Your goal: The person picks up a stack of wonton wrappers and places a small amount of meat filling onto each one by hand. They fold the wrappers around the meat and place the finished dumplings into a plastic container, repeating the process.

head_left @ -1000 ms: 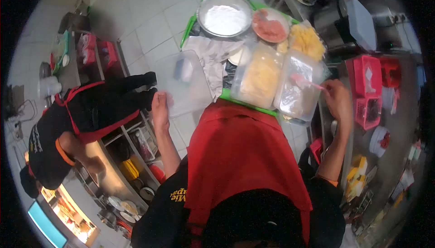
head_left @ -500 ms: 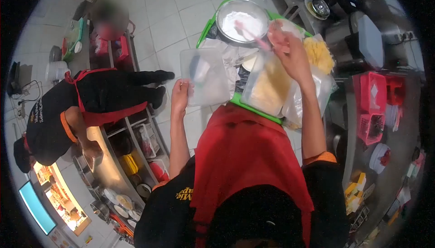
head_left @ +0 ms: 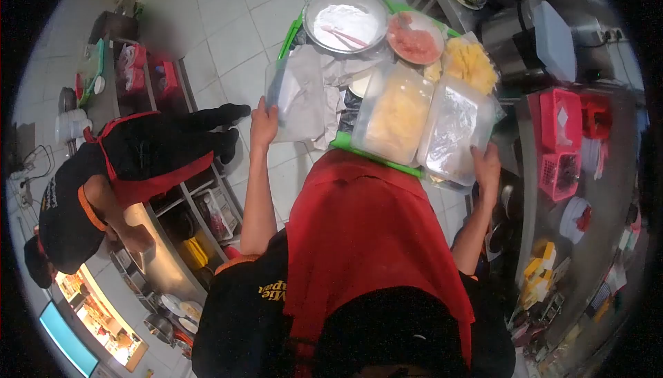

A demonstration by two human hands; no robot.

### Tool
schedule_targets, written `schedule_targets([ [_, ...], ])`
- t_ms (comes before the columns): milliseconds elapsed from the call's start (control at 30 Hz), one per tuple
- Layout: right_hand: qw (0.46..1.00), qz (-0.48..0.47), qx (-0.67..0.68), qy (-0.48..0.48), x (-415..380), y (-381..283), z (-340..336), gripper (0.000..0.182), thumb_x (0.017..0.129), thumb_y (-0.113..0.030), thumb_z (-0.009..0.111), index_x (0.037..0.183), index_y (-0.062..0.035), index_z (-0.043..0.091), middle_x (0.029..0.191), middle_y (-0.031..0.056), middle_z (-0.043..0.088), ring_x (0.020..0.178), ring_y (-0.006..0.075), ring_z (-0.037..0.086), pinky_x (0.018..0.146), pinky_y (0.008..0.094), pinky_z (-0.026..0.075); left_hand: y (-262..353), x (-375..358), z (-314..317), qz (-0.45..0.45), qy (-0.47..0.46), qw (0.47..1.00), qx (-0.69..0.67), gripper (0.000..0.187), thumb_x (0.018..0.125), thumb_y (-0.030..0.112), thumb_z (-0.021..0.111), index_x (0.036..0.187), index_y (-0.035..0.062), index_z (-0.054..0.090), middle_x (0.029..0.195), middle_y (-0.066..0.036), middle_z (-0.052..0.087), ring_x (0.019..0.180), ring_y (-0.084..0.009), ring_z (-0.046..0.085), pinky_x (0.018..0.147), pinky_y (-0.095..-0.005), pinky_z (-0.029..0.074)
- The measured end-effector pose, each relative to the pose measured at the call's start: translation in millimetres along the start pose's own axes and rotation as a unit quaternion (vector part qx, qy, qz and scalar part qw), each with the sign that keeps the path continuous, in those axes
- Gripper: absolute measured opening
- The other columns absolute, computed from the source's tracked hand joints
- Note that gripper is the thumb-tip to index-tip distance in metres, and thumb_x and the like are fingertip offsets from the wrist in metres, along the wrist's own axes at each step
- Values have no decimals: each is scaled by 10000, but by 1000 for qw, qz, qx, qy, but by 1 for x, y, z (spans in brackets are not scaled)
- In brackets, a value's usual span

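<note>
My left hand (head_left: 264,124) grips the near left edge of a translucent rectangular plastic container (head_left: 295,105), beside crumpled white paper (head_left: 333,95). My right hand (head_left: 487,169) has its fingers at the right edge of another clear plastic container (head_left: 452,126) with a shiny, silvery look inside. Between them stands a plastic container of pale yellow food (head_left: 394,119). Beyond are a steel bowl of white powder (head_left: 345,19) with pink tongs (head_left: 345,37) in it, a plate of pinkish minced food (head_left: 414,40) and a pile of yellow pieces (head_left: 471,64).
A green tray (head_left: 345,144) lies under the containers. At left a co-worker (head_left: 76,191) leans over a counter. Red baskets (head_left: 559,122) stand on the steel counter at right, near a large pot with a pale lid (head_left: 554,41).
My right hand has left the pink tongs, which now lie in the powder, and moved down to the right container. The left container has shifted slightly; the whole view has turned.
</note>
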State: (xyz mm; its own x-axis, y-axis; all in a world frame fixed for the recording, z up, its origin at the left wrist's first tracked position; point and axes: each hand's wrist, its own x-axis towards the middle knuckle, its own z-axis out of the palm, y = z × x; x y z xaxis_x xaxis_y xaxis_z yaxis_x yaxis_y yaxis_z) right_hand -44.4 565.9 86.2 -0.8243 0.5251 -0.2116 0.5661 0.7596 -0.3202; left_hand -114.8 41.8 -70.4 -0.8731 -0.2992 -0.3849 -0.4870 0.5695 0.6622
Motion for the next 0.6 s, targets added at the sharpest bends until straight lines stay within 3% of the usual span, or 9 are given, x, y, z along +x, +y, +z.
schedule_targets([
  [133,998,-44,-47,-4,-2,29,22,486,886,-235,610,1255,70,527,1113,333,617,1061,446,620,895,484,470,-6,2,4,43,44,995,77,569,966,328,518,1417,-7,430,1253,-264,538,1120,-386,554,989,-440,421],
  [267,997,-15,75,-8,-21,-3,6,342,907,-184,562,1171,32,553,935,289,654,878,405,672,768,460,496,-4,-8,-1,22,11,1000,14,577,957,334,537,1414,-3,435,1296,-261,527,1190,-386,521,1030,-453,393],
  [333,990,-57,130,-7,-30,-23,-2,214,920,-145,535,1071,6,548,824,235,656,739,368,672,668,434,496,-14,-10,1,48,67,995,60,570,950,341,556,1410,21,451,1321,-241,524,1236,-374,493,1063,-449,362],
  [600,981,-113,138,-81,-44,-92,42,216,877,-116,580,1037,22,535,836,263,636,769,428,645,694,459,493,0,-33,-2,23,63,998,16,543,957,321,556,1387,3,459,1306,-212,544,1249,-364,480,1089,-440,334],
])
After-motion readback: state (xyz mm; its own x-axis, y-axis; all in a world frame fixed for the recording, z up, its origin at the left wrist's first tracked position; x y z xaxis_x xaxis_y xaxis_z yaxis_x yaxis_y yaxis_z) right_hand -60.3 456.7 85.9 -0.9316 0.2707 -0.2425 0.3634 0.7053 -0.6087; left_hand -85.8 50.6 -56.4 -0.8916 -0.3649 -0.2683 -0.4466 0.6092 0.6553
